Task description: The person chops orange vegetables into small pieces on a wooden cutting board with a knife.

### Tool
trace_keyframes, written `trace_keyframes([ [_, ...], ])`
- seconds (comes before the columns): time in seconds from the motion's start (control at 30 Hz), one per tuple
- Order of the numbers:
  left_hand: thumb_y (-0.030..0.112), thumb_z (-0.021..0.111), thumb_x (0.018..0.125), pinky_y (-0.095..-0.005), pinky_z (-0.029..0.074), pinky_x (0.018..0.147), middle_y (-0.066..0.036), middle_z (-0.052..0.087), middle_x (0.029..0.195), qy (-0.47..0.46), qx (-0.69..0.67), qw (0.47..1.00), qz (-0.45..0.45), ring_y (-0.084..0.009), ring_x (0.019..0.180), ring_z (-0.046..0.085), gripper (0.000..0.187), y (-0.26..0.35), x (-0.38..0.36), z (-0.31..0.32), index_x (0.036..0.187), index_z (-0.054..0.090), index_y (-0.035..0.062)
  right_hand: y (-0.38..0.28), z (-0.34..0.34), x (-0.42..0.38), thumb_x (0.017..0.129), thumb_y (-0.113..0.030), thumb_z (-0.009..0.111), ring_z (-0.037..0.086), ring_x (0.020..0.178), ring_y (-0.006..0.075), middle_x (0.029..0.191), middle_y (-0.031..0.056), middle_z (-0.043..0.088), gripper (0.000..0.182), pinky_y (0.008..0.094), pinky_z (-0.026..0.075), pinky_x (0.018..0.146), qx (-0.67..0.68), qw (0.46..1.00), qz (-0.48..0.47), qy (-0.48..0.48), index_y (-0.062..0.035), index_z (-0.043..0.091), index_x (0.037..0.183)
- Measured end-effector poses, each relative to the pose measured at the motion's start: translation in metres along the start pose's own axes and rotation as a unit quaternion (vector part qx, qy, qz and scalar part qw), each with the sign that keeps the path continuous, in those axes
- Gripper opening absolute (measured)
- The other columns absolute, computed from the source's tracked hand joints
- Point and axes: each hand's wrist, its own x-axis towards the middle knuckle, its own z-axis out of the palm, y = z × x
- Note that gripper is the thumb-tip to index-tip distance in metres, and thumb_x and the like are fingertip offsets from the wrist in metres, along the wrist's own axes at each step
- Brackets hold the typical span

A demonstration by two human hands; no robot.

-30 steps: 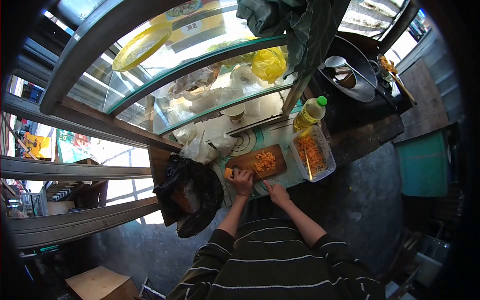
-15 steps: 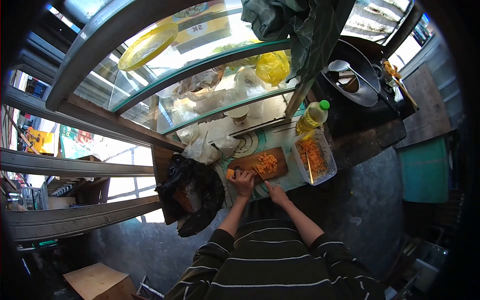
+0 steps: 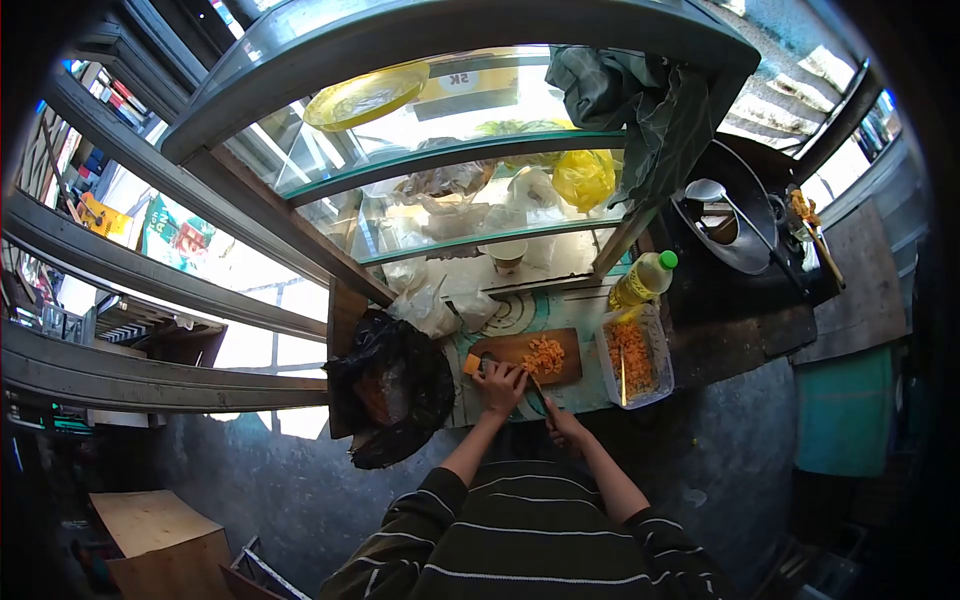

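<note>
On a wooden cutting board (image 3: 500, 348) lies a heap of diced carrot (image 3: 545, 356). My left hand (image 3: 501, 388) rests at the board's front edge with bent fingers pressed on a carrot piece, mostly hidden beneath them. A larger carrot chunk (image 3: 471, 364) sits just left of these fingers. My right hand (image 3: 568, 429) is closed around the handle of a knife (image 3: 539, 394), whose blade points up toward the left fingertips. To the right, a clear plastic container (image 3: 664, 372) holds more chopped carrot and a spoon (image 3: 623, 372).
A black plastic bag (image 3: 425, 385) stands at the left. Behind the container is an oil bottle (image 3: 641, 282) with a green cap. A wok (image 3: 735, 240) with a ladle (image 3: 708, 191) sits at the far right. A glass display case (image 3: 450, 245) rises behind the board.
The view has shifted, so the counter appears farther right. My right hand has drawn the knife back toward my body. My left hand has moved right, away from the larger carrot chunk.
</note>
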Motion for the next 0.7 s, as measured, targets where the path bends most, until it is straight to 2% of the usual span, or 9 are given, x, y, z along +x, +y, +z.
trace_keyframes([
  [0.3,0.028,0.065,0.071,-0.0424,0.027,0.078,0.003,0.057,0.085,-0.019,0.01,0.998,-0.052,-0.0167,0.088,0.049,0.015,0.003,0.002,0.003,0.078,0.067,0.0151,0.01,-0.017,-0.002,0.081,-0.064,0.04,0.029,0.037,0.0092,0.047,-0.0036,0.031,0.056,0.0253,0.024,0.037,-0.001,0.999,-0.019,0.036,-0.0135,0.038,0.057],
  [0.4,0.025,0.065,0.073,-0.0419,0.027,0.078,0.002,0.057,0.084,-0.011,-0.019,0.999,-0.047,-0.0164,0.087,0.05,0.013,-0.001,0.003,0.004,0.078,0.067,0.0143,0.015,-0.022,0.009,0.083,-0.061,0.039,0.036,0.039,0.0113,0.049,-0.0003,0.038,0.058,0.0269,0.029,0.039,-0.033,0.995,-0.068,0.069,-0.0088,0.044,0.059],
  [0.47,0.024,0.064,0.074,-0.0415,0.027,0.077,0.002,0.057,0.083,-0.018,-0.055,0.997,-0.053,-0.0162,0.086,0.05,0.012,-0.005,0.004,0.003,0.079,0.067,0.0142,0.017,-0.021,0.015,0.086,-0.056,0.038,0.042,0.04,0.0189,0.049,0.0052,0.042,0.055,0.0316,0.033,0.039,-0.112,0.97,-0.173,0.131,-0.0058,0.047,0.066],
  [0.5,0.023,0.064,0.074,-0.041,0.026,0.077,0.002,0.057,0.083,-0.02,-0.086,0.994,-0.062,-0.016,0.085,0.05,0.011,-0.007,0.006,0.002,0.08,0.067,0.0141,0.017,-0.019,0.012,0.086,-0.056,0.038,0.042,0.04,0.0189,0.049,0.0052,0.042,0.055,0.0316,0.033,0.039,-0.109,0.97,-0.171,0.133,-0.0058,0.047,0.066],
  [0.53,0.023,0.064,0.075,-0.0397,0.026,0.076,0.003,0.057,0.081,-0.006,-0.074,0.996,-0.057,-0.0156,0.083,0.051,0.011,-0.009,0.007,0.001,0.081,0.066,0.0138,0.017,-0.016,0.009,0.088,-0.05,0.036,0.05,0.049,0.0272,0.056,0.0126,0.05,0.051,0.0374,0.038,0.047,-0.208,0.914,-0.269,0.22,-0.0038,0.051,0.072],
  [0.57,0.023,0.064,0.075,-0.0397,0.026,0.076,0.003,0.057,0.081,-0.008,-0.075,0.996,-0.055,-0.0156,0.083,0.051,0.011,-0.009,0.008,0.0,0.081,0.066,0.0138,0.016,-0.013,0.006,0.09,-0.045,0.035,0.057,0.058,0.0355,0.063,0.0199,0.057,0.048,0.0432,0.043,0.054,-0.302,0.831,-0.358,0.3,-0.0019,0.054,0.077],
  [0.6,0.024,0.065,0.075,-0.039,0.026,0.076,0.002,0.057,0.082,0.007,-0.089,0.994,-0.057,-0.0157,0.083,0.051,0.013,-0.009,0.01,-0.001,0.083,0.066,0.0141,0.013,-0.009,0.001,0.09,-0.045,0.035,0.057,0.058,0.0355,0.063,0.0199,0.057,0.048,0.0432,0.043,0.054,-0.3,0.832,-0.357,0.301,-0.0019,0.054,0.077],
  [0.67,0.026,0.065,0.075,-0.0384,0.026,0.075,0.002,0.057,0.083,0.02,-0.102,0.993,-0.059,-0.0158,0.084,0.05,0.015,-0.002,0.016,-0.007,0.085,0.066,0.0143,0.004,-0.001,-0.012,0.09,-0.037,0.039,0.056,0.071,0.0395,0.07,0.0221,0.057,0.037,0.0489,0.042,0.06,-0.345,0.816,-0.306,0.349,-0.0046,0.054,0.082],
  [0.7,0.026,0.065,0.075,-0.038,0.027,0.075,0.001,0.056,0.083,0.023,-0.117,0.993,-0.026,-0.0161,0.083,0.05,0.017,0.011,0.022,-0.015,0.087,0.066,0.0145,0.0,0.003,-0.015,0.09,-0.037,0.039,0.056,0.071,0.0395,0.07,0.0221,0.057,0.037,0.0489,0.042,0.06,-0.345,0.816,-0.305,0.349,-0.0046,0.054,0.082],
])
